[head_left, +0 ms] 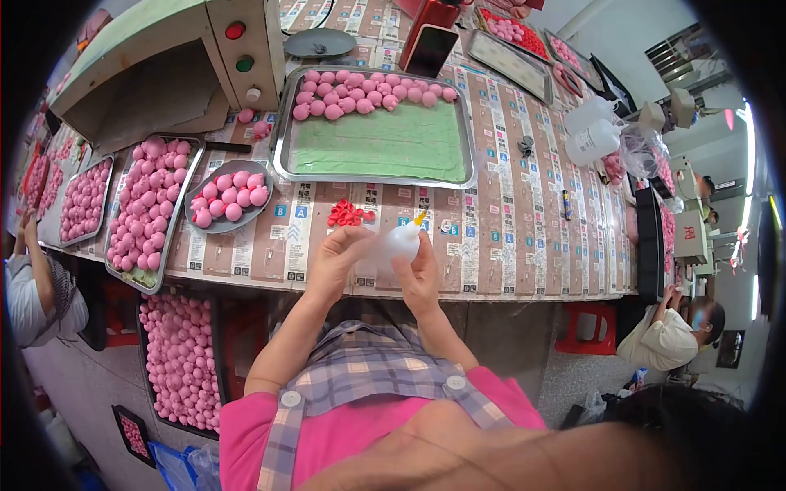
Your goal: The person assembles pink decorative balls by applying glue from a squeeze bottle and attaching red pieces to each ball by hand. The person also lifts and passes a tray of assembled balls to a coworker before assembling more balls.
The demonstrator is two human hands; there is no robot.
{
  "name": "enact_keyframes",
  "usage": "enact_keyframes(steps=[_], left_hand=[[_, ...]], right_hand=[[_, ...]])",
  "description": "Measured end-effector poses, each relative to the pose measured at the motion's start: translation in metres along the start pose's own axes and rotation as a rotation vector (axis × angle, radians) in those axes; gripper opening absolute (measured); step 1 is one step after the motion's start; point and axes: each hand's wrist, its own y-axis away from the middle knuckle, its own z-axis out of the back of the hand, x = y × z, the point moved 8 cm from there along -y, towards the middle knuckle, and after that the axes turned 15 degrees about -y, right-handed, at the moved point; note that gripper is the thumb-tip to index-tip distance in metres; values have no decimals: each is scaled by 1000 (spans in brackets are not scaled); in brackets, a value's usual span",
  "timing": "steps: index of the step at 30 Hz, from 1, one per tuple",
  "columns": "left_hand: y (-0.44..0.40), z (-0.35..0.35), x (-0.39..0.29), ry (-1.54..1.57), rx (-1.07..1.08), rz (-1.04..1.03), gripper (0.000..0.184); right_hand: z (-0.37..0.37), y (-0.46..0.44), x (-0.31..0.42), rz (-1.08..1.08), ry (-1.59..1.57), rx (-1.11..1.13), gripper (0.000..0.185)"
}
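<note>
Squeeze btl (399, 245): semi-clear white w/ yellow tip (421, 218); held over near edge of table (508, 245), approx mid, tip pointing far & a bit right.
Right hand (420, 282): pinching the btl btw thumb & fingers, on its right side.
Left hand (332, 266): fingers bent, just left of the btl; blurry there, can't tell if it touches or pinches anything.
Red pcs (350, 214): sm. pile on table, just beyond the left hand.
Grey plate (252, 216): left of the pile, w/ pink balls (242, 195), some showing red.
Lined tray (368, 182): metal, far side of the pile; green sheet (368, 151) inside, more pink balls along its far end.
Long tray (182, 214): left of plate, heaped w/ pink balls, reaches table's near edge.
Machine (164, 69): far left, beige, w/ red & green btns.
Phone (428, 51): propped up beyond lined tray.
Marker (566, 204): right part of table.
Crate (180, 360): near left, below table level, full of pink balls.
Co-workers: one person (41, 286) at left, another person (667, 337) at right.
</note>
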Motion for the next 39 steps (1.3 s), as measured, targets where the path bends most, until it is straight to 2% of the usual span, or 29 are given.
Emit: enact_keyframes(steps=[6,9,12,15,18,24,27,33,39], left_hand=[[1,11,8,287,-75,189,18],[1,10,6,388,-11,201,20],[2,7,7,434,21,220,21],[3,4,7,457,28,222,21],[3,1,3,491,35,225,20],[5,-1,2,522,42,234,18],[4,-2,2,529,53,233,18],[4,-3,4,546,74,242,17],[4,-3,2,538,72,245,17]], right_hand=[[20,-2,6,55,-116,-118,32],[37,-3,25,175,-140,-169,37],[52,-3,40,308,11,-167,51],[49,-2,50,362,2,-296,48],[40,-1,57,383,41,-286,45],[21,6,69,558,286,-147,36],[12,4,72,570,373,-104,33],[11,0,61,411,418,-117,37],[9,-1,61,429,458,-98,37]])
